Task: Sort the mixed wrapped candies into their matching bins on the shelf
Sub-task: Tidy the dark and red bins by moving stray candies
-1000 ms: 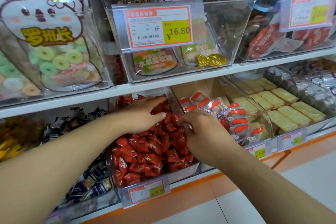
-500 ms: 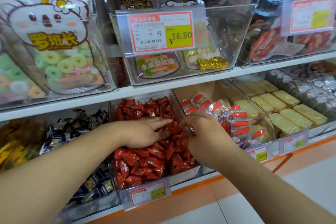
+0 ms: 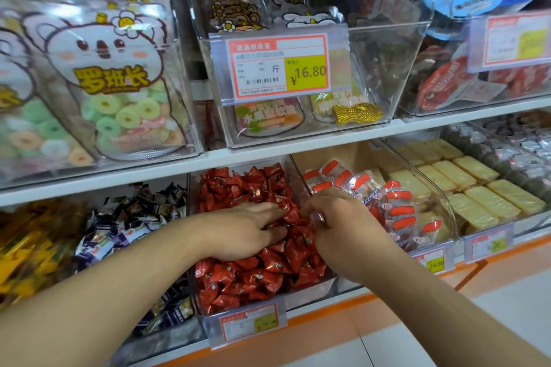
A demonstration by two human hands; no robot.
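Both hands — left hand (image 3: 241, 229), right hand (image 3: 343, 226) — rest on red candies (image 3: 256, 274).

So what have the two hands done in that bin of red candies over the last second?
The left hand slid toward the front of the clear plastic bin, its flat fingers now spread over the red foil-wrapped candies nearer the middle. The right hand stayed curled at the bin's right wall; what it pinches is hidden.

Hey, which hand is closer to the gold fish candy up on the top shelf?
Right. The right hand is below the gold fish candy, slightly left of it; the left hand lies farther left on the red candies.
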